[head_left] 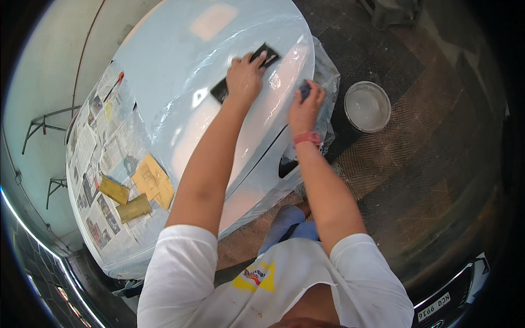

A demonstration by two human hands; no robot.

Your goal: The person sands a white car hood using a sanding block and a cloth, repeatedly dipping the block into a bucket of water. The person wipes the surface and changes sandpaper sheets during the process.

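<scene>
My left hand [244,81] lies over a long dark sanding block [219,91], its fingers bent around it. The block rests flat on the wet, pale grey-blue car body [164,65], which has whitish-pink patches. Near the panel's right edge, my right hand [306,113] is closed on a small dark sponge-like piece [304,89]; its exact kind is hard to make out. A red band circles the right wrist. Water gleams on the panel around both hands.
Newspaper [117,158] covers the car's left part, with yellow sandpaper sheets [153,180] and two yellowish blocks [134,208] on it. Clear plastic sheeting [326,71] hangs along the right edge. A bucket of cloudy water [367,106] stands on the patterned floor. Another car's front [465,284] shows lower right.
</scene>
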